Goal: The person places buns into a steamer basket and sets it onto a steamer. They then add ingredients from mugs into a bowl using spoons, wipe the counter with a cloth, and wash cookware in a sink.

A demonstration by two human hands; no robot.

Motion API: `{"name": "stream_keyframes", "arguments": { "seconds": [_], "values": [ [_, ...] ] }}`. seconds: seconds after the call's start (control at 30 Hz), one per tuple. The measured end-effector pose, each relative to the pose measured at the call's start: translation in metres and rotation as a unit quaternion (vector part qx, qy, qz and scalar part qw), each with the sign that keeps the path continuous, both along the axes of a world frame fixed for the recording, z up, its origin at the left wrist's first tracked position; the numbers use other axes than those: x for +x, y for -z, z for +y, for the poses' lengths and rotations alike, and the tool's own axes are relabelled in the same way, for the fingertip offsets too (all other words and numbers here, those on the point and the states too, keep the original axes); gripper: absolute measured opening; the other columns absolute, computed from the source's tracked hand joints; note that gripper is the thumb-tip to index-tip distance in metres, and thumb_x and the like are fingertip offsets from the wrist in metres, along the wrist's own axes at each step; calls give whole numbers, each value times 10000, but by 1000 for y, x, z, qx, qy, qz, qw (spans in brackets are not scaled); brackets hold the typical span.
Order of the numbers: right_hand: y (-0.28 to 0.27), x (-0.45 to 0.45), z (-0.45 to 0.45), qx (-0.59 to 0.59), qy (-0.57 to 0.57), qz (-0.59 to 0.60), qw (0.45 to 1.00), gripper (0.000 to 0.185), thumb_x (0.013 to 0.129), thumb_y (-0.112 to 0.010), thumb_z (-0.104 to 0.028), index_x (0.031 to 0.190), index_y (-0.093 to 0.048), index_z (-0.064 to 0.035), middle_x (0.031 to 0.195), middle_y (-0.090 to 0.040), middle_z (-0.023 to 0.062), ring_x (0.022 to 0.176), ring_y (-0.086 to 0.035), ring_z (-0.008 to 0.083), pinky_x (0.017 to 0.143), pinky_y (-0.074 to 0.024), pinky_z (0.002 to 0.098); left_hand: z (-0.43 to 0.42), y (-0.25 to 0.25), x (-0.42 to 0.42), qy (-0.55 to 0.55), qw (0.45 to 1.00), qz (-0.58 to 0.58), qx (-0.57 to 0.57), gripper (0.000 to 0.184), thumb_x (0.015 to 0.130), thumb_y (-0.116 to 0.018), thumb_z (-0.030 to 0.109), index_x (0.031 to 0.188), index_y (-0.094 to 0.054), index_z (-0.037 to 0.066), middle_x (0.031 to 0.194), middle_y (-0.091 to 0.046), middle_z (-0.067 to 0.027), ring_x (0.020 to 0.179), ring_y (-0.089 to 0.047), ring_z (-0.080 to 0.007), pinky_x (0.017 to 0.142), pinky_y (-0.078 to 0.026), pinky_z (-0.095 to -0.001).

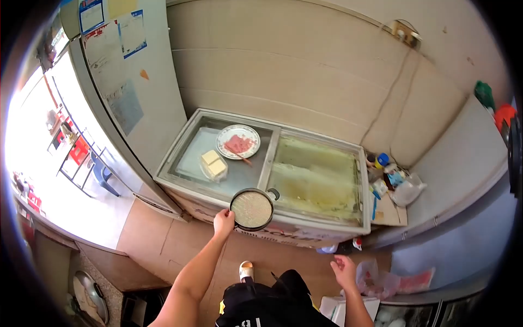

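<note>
My left hand (224, 222) grips the left edge of a round, dark-rimmed pan (251, 209) with a pale, grainy surface inside. The pan is held over the front edge of a chest freezer (305, 224). On the freezer's left glass lid are a white plate (222, 143) with pink minced meat (238, 144) and a small brown utensil (243, 159), and pale blocks (214, 162) in clear plastic. My right hand (343, 270) hangs at the lower right, fingers partly curled and apart, holding nothing.
A tall cabinet door (125, 71) stands left of the freezer. Bottles and bags (406, 189) crowd its right side. Plastic bags (376, 279) lie near my right hand. At the lower left is a metal pan lid (91, 297). Red and blue stools show through the doorway.
</note>
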State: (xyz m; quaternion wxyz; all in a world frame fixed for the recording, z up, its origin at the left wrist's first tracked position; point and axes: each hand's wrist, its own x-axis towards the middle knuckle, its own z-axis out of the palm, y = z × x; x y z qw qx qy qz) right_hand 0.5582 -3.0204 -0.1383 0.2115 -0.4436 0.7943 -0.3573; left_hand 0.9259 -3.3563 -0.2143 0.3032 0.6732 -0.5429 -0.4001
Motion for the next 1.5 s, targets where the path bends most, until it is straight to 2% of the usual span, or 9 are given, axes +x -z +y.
{"name": "stream_keyframes", "arguments": {
  "seconds": [0.27, 0.37, 0.5, 0.73, 0.8, 0.9, 1.13, 1.23, 1.5],
  "values": [
    [125, -77, -136, 37, -144, -104, 983, 262, 874, -747, -66, 1118, -688, 11, 925, -715, 49, 790, -651, 118, 728, -541, 277, -84, 8, -9, -117, 987, -20, 113, 477, 965, -596, 491, 1150, -745, 78, 1097, -740, -192, 1039, -716, -343, 915, -542, -451],
    [145, -84, -230, 67, -230, -148, 960, 225, 921, -713, -84, 1127, -691, 4, 962, -699, 50, 836, -628, 109, 760, -525, 279, -76, 33, -18, -194, 976, -93, -42, 451, 1012, -517, 447, 1146, -735, 75, 1123, -703, -221, 1165, -602, -413, 1003, -474, -496],
    [133, -72, -361, -8, -335, -141, 932, 142, 1026, -581, -98, 966, -673, -7, 854, -644, 18, 798, -583, 110, 741, -496, 277, 18, -15, 16, -213, 974, -51, -61, 313, 1006, -544, 328, 1073, -734, 89, 1106, -705, -193, 1074, -636, -393, 925, -501, -487],
    [80, 53, -445, -81, -414, -139, 896, 187, 1035, -578, -134, 903, -630, -13, 819, -636, 24, 763, -581, 113, 708, -496, 283, 326, 76, 113, -464, 845, -158, 215, 575, 1026, -416, 523, 1049, -749, 56, 1132, -709, -223, 1054, -674, -416, 891, -509, -533],
    [84, 117, -426, -76, -478, -148, 862, 164, 1025, -591, -133, 924, -644, -16, 823, -650, 20, 751, -599, 116, 697, -502, 285, 414, 66, 110, -606, 723, -95, 317, 712, 1014, -347, 582, 1102, -740, -5, 1193, -686, -267, 1176, -638, -434, 1017, -485, -510],
    [44, 239, -353, -3, -573, -137, 808, 141, 989, -640, -136, 964, -701, -12, 824, -683, 31, 745, -621, 111, 691, -513, 274, 535, 122, 101, -650, 646, -81, 392, 558, 884, -615, 490, 1127, -740, 4, 1229, -690, -251, 1190, -643, -415, 1054, -481, -490],
    [61, 516, -169, 119, -815, -121, 555, 237, 919, -742, -211, 1067, -738, -27, 919, -754, 127, 814, -742, 207, 727, -587, 330, 651, 183, 135, -639, 670, 119, 358, 467, 814, -766, 451, 1152, -767, 129, 1227, -726, -123, 1162, -674, -295, 1001, -525, -401],
    [37, 621, -99, 21, -894, -50, 445, 257, 919, -746, -209, 1102, -740, -29, 946, -757, 130, 808, -727, 192, 761, -591, 332, 687, 174, 170, -669, 664, 147, 301, 432, 845, -760, 418, 1144, -756, 107, 1167, -742, -110, 1107, -691, -272, 960, -538, -392],
    [43, 803, 22, 72, -907, -27, 413, 282, 921, -714, -252, 1111, -732, -46, 1029, -747, 162, 910, -740, 284, 812, -585, 385, 783, 155, 231, -831, 522, 172, 83, 298, 874, -758, 268, 1068, -729, 43, 998, -737, -92, 884, -702, -213, 792, -563, -369]
  ]
}}
